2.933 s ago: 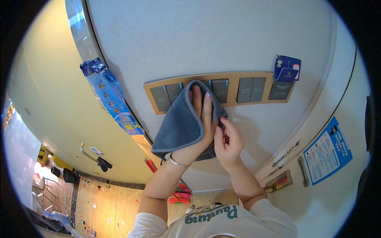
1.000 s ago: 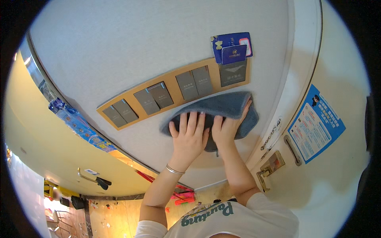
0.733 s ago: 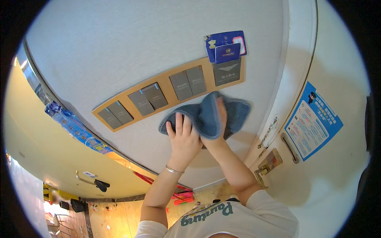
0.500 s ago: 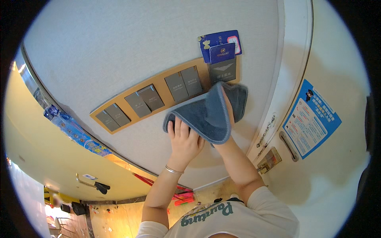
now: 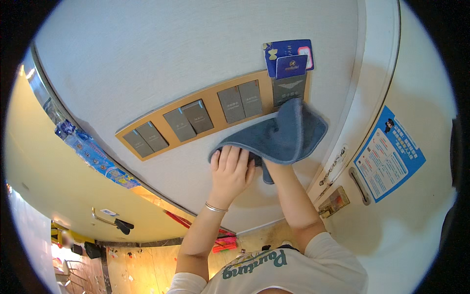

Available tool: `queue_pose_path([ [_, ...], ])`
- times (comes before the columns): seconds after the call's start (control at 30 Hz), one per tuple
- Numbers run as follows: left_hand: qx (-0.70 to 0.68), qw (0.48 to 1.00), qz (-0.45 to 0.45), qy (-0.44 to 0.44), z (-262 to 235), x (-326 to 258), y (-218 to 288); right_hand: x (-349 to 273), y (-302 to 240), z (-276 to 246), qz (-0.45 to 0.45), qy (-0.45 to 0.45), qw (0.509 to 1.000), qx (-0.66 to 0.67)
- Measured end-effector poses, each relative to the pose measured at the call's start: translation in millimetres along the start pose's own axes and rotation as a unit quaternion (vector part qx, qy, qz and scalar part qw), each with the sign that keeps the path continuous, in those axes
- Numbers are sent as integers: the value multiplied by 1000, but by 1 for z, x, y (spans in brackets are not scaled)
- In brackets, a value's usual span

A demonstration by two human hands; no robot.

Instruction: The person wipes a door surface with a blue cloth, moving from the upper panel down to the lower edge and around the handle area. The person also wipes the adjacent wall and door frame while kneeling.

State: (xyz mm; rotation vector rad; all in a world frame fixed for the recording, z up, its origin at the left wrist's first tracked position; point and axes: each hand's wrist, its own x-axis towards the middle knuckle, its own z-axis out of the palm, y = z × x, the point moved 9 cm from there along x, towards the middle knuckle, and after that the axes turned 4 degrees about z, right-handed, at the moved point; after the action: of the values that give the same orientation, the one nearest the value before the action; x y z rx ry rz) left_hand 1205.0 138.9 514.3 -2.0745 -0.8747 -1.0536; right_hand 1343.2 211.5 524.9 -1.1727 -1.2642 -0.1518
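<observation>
A blue-grey cloth (image 5: 267,139) lies against the pale wall, just below a gold-framed switch panel (image 5: 171,113). My left hand (image 5: 230,169), with a silver bangle at its wrist, has its fingers bent at the cloth's lower left edge, holding it. My right hand is hidden under the cloth; only the wrist and forearm (image 5: 291,193) show, so its fingers cannot be made out. The cloth's folded right part rises in a ridge and touches the bottom of the card slot (image 5: 289,88). Two blue cards (image 5: 291,66) stick up from that slot.
A white door (image 5: 416,98) at the right bears a blue-and-white notice (image 5: 390,154), a metal latch (image 5: 360,186), a chain (image 5: 334,164) and a lock (image 5: 334,202). At the left are a blue packet (image 5: 95,154) and a yellow door with a handle (image 5: 105,219). Red-pink items (image 5: 225,243) lie low down.
The cloth's right part has shifted right, and its fold has opened out. My right hand, partly visible before, is now covered. The whole view has shifted slightly.
</observation>
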Motion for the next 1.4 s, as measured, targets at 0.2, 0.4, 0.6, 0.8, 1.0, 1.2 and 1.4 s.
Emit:
queue_pose_path([
  [0.2,-64,996,-51,-29,-8,3,-4,-2,-35,-12,-2,52,998,-34],
  [0.4,-52,985,-163,-12,-24,-24,-30,-57,-33,50,-102,-47,989,-97],
  [0.6,30,946,-320,-35,-47,-74,-69,-120,-94,66,-247,-207,946,25],
  [0.8,21,949,-305,73,-94,-63,-102,-147,-140,99,-320,-281,896,131],
  [1.0,-12,867,-334,369,-184,-95,-131,-121,-201,68,-345,-274,862,250],
  [1.2,22,820,-400,408,-192,-119,-175,-157,-208,77,-373,-240,871,213],
  [1.4,178,874,-336,301,-203,-44,-190,-166,-210,79,-383,-244,863,220],
])
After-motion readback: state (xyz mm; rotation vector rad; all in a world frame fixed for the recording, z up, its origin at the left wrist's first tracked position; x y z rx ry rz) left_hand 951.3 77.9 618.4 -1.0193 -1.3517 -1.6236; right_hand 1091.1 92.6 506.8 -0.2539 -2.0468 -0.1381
